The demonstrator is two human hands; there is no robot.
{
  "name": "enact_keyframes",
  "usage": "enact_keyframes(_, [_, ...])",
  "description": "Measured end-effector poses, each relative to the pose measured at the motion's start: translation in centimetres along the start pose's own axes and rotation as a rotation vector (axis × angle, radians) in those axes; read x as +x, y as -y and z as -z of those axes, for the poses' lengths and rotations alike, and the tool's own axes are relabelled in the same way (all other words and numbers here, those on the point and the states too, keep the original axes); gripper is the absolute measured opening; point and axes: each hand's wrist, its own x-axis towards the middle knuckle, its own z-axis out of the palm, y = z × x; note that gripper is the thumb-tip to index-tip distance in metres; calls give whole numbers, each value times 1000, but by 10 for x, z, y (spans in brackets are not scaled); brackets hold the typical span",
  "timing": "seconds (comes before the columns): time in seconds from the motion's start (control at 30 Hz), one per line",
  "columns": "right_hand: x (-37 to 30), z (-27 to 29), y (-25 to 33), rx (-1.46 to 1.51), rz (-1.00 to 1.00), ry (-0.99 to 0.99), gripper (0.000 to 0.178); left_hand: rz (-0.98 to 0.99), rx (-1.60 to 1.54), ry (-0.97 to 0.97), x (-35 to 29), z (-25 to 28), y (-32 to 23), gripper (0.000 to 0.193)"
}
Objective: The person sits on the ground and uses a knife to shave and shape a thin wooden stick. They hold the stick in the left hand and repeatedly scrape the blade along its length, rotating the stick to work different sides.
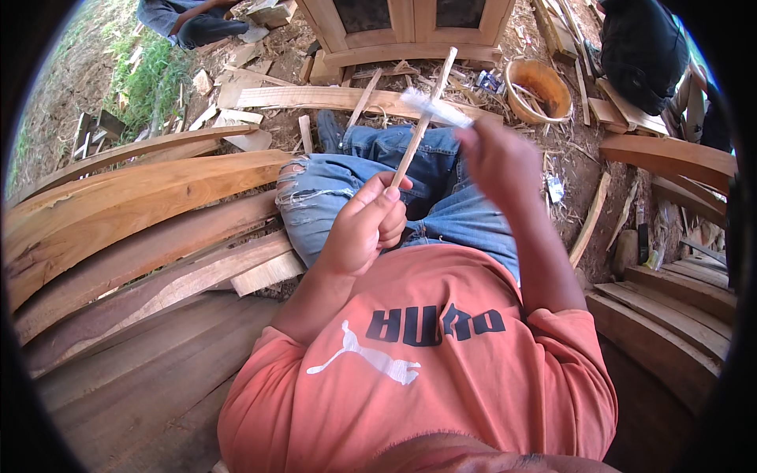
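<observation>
A thin, pale wooden stick (408, 158) slants up and away in front of me. My left hand (365, 225) is closed round its lower end, with the thumb lying along the wood. My right hand (505, 162), smeared by motion, is closed on a knife (449, 112). The knife's bright blade is blurred and crosses the upper half of the stick, seemingly against it. Its handle is hidden inside my fist. Small shavings stand off the stick just below the blade.
A wooden cabinet with dark panels (410, 49) stands ahead. Right of it sits a yellowish bucket (511, 96). Long planks (142, 197) are stacked at my left, more boards (670, 303) at my right. Wood scraps litter the ground. Other people (209, 30) are at the far left and right.
</observation>
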Motion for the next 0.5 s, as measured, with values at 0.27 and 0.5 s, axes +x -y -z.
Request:
enact_keyframes(0.27, [-12, 16, 11, 23, 100, 153, 38, -9, 0, -49, -3, 8, 11, 24])
enact_keyframes(0.5, [-14, 11, 30, 93, 30, 250, 42, -169, 406, -146, -3, -2, 18, 26])
